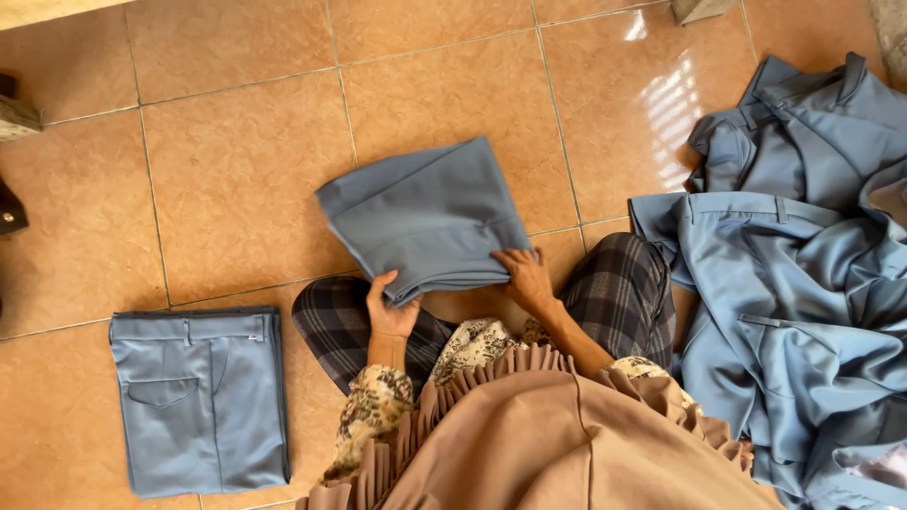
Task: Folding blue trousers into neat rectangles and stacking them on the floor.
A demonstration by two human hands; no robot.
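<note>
A folded pair of grey-blue trousers (425, 212) lies on the orange tiled floor in front of my crossed legs. My left hand (389, 307) grips its near left corner, fingers curled under the fabric. On the near right edge rests my right hand (525, 276), pressing down on the cloth. Both hands hold the same folded piece.
Another folded pair of grey-blue trousers (198, 397) lies flat at the lower left. A loose heap of unfolded blue garments (803, 274) fills the right side. My plaid-covered knees (619, 288) and a tan pleated cloth (529, 434) are below. Dark objects (9, 208) sit at the left edge.
</note>
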